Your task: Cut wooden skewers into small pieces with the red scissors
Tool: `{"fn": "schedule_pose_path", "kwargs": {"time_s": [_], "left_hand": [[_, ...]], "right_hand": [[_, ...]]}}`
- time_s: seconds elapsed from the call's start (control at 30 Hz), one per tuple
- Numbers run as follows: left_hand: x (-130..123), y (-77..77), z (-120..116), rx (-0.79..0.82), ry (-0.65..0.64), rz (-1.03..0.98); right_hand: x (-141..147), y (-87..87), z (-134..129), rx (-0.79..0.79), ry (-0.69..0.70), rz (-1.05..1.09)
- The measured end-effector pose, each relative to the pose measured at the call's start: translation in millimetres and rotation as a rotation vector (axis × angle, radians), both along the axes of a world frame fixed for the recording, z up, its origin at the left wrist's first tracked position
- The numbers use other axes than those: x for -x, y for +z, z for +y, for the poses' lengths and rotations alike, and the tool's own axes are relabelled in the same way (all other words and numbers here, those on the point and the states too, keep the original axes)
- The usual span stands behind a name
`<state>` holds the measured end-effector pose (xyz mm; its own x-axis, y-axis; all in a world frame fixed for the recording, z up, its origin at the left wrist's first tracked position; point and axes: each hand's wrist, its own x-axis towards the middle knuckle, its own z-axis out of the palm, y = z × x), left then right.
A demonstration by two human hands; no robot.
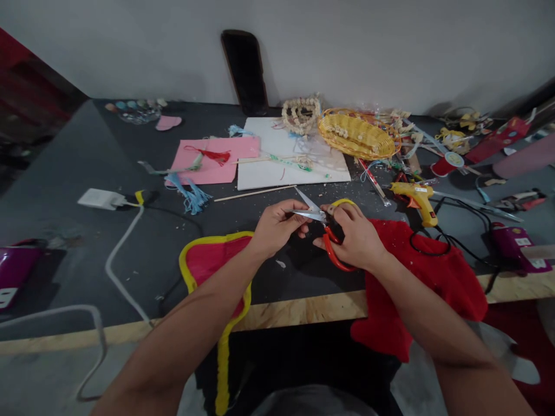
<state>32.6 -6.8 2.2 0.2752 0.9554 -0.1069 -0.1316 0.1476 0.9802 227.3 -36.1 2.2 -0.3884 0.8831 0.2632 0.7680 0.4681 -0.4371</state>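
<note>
My right hand [358, 237] is closed round the red handles of a pair of scissors [314, 215], whose blades stand apart and point left. My left hand [277, 228] is pinched at the blades, its fingertips together; what they hold is too small to make out. A yellow curved edge shows behind my right hand, and I cannot tell what it belongs to. Below my left forearm lies a red cloth piece with yellow edging [208, 260], its yellow strip hanging over the table edge. Fuzzy red fabric [425, 271] lies under my right forearm and hangs off the edge.
Behind the hands lie a thin stick [255, 193], a white board [295, 184], pink paper [177, 159] and a blue tassel [193, 199]. A yellow wicker basket [359, 136], a yellow glue gun [418, 199] and a red thread spool [446, 164] stand right. A phone [245, 72] leans on the wall.
</note>
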Motion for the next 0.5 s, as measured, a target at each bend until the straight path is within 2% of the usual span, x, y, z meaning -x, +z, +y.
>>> {"fn": "schedule_pose_path", "kwargs": {"time_s": [0.23, 0.5], "left_hand": [[3.4, -3.6, 0.5, -0.026, 0.006, 0.085], [1.4, -2.2, -0.7, -0.019, 0.002, 0.018]], "right_hand": [[0.8, 0.2, -1.0, 0.026, 0.012, 0.011], [1.6, 1.2, -4.8, 0.016, -0.013, -0.030]]}}
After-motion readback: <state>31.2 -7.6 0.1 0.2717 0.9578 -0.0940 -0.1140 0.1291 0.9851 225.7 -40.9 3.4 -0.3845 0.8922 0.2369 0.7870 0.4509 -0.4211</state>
